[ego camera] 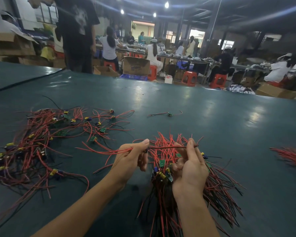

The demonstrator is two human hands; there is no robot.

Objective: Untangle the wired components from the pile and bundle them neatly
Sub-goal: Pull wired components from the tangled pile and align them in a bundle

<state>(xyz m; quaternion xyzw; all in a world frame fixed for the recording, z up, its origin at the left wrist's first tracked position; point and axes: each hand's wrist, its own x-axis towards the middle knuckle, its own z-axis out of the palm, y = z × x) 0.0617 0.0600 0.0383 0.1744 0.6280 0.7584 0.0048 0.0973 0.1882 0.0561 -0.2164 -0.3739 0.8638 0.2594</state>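
A person's left hand and right hand each pinch an end of a thin red and black wire, held taut above a fanned bundle of red and black wired green circuit boards by the near edge of the dark green surface. The tangled pile of red wired components lies toward the left edge. The step looks like freeing one piece; next it likely needs laying parallel onto the bundle. Whether the right hand's lower fingers also grip the bundle is unclear, and the bundle's near end is blurred and cut off
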